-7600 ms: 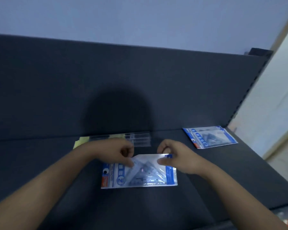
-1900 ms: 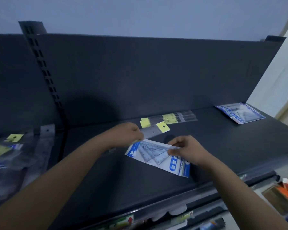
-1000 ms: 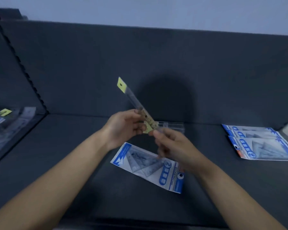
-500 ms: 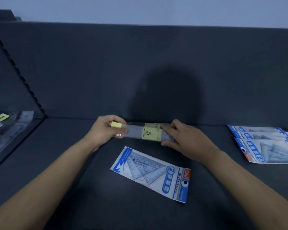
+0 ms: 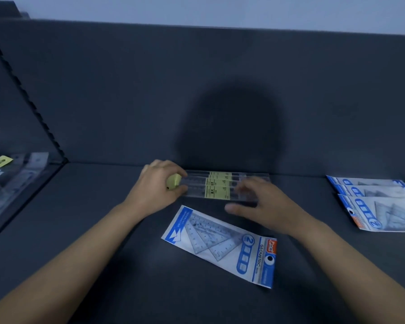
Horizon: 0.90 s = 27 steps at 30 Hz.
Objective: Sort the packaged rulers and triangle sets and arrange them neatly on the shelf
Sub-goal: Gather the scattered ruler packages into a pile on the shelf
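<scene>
Several clear packaged rulers (image 5: 218, 187) with yellow labels lie side by side on the dark shelf (image 5: 98, 230), close to its back panel. My left hand (image 5: 157, 185) grips their left end, fingers curled round a yellow tab. My right hand (image 5: 260, 204) rests with relaxed, spread fingers on their right part; it is blurred. A blue-and-white triangle set pack (image 5: 220, 244) lies askew on the shelf just in front of the rulers, between my forearms and untouched.
A fanned pile of triangle set packs (image 5: 379, 202) lies at the right end of the shelf. Beyond the slotted upright (image 5: 26, 94) on the left, the neighbouring bay holds more clear packages (image 5: 9, 174) with yellow tabs.
The ruler I held up in the air a second ago has come down flat beside the other rulers at the back. My right hand has slid right along them.
</scene>
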Tool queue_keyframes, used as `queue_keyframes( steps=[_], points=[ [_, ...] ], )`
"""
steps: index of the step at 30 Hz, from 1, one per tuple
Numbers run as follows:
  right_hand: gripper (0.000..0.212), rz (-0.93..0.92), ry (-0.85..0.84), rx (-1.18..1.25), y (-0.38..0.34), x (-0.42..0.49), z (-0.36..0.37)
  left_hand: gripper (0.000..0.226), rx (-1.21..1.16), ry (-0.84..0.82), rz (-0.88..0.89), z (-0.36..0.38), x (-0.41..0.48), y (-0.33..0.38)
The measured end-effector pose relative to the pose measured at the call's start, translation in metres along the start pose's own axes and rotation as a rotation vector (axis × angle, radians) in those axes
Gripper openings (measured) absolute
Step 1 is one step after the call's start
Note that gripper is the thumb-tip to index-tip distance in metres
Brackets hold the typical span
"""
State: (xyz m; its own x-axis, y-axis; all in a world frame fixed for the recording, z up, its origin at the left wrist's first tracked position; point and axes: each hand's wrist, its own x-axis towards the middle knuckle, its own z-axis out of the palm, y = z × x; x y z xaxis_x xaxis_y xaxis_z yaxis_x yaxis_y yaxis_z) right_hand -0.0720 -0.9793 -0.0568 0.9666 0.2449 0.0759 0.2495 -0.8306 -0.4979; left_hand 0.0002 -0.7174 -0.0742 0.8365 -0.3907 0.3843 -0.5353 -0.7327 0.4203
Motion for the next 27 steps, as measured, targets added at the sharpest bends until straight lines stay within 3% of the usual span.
queue_keyframes(
  steps=[4, 10, 14, 17, 20, 22, 25, 27],
  points=[
    [0.066, 0.174, -0.299, -0.073, -0.024, -0.016, -0.003, 0.019, -0.114, -0.288, 0.045, -0.012, 0.0, 0.023],
    [0.04, 0.267, -0.378, -0.033, -0.038, -0.027, -0.001, 0.031, -0.091, -0.543, 0.101, -0.008, -0.002, 0.043],
    [0.027, 0.434, -0.315, 0.387, -0.035, -0.041, -0.007, 0.033, -0.168, -0.5, 0.067, -0.001, 0.005, 0.047],
    [0.03, 0.531, -0.134, 0.753, -0.023, -0.062, -0.014, 0.037, -0.284, -0.374, -0.027, 0.007, 0.014, 0.059],
    [0.014, 0.571, 0.093, 0.973, -0.004, -0.085, -0.027, 0.062, -0.458, -0.156, -0.275, 0.017, 0.026, 0.091],
    [0.015, 0.611, 0.208, 1.105, 0.011, -0.1, -0.039, 0.078, -0.666, -0.212, -0.45, 0.024, 0.03, 0.123],
    [0.029, 0.594, 0.267, 1.229, 0.036, -0.118, -0.054, 0.054, -0.861, -0.464, -0.461, 0.045, 0.032, 0.181],
    [0.03, 0.519, 0.249, 1.228, 0.057, -0.131, -0.061, 0.028, -0.871, -0.474, -0.365, 0.067, 0.034, 0.221]
  ],
)
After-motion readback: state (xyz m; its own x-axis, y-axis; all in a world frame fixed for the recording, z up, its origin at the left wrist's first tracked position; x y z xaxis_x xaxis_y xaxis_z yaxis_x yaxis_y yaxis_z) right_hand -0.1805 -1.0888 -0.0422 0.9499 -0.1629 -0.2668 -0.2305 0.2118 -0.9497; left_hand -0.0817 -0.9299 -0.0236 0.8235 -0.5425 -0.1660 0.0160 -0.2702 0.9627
